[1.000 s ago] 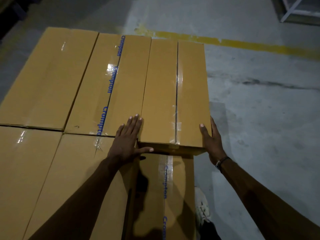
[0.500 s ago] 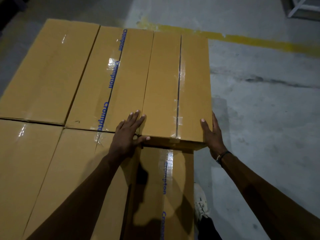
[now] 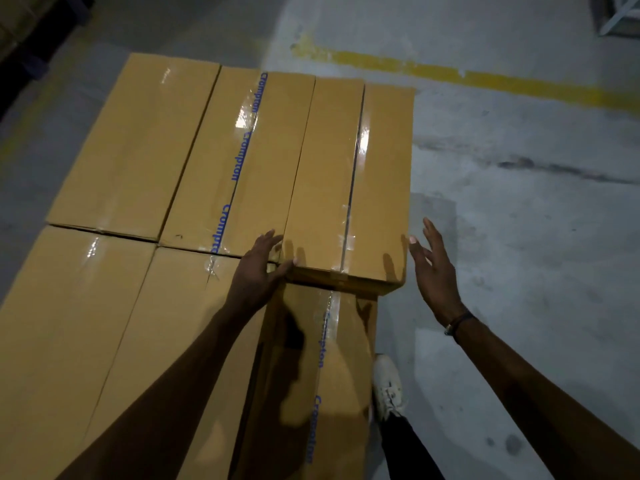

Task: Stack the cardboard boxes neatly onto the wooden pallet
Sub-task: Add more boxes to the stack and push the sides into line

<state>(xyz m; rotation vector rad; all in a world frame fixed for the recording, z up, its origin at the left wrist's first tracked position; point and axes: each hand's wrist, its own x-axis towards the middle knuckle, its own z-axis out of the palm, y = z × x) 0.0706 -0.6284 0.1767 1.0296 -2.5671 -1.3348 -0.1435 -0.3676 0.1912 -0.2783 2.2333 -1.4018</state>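
Note:
A long brown cardboard box (image 3: 349, 181) with clear tape down its middle lies at the far right of the stack's top layer, its near end overhanging a lower box (image 3: 332, 375). My left hand (image 3: 258, 271) rests against its near left corner, thumb on the end edge, fingers spread on the neighbouring box (image 3: 242, 161) with blue printed tape. My right hand (image 3: 434, 271) hovers open just off the box's right side, not touching it. The pallet itself is hidden under the boxes.
More boxes (image 3: 135, 147) fill the stack to the left and near me (image 3: 69, 341). Grey concrete floor (image 3: 519, 237) lies to the right with a yellow painted line (image 3: 485, 77) beyond. My white shoe (image 3: 388, 386) stands beside the stack. A white frame (image 3: 620, 12) sits top right.
The right-hand box has slid forward into line with its neighbours. My right hand has let go of its side and opened away from it; my left hand stays at the corner.

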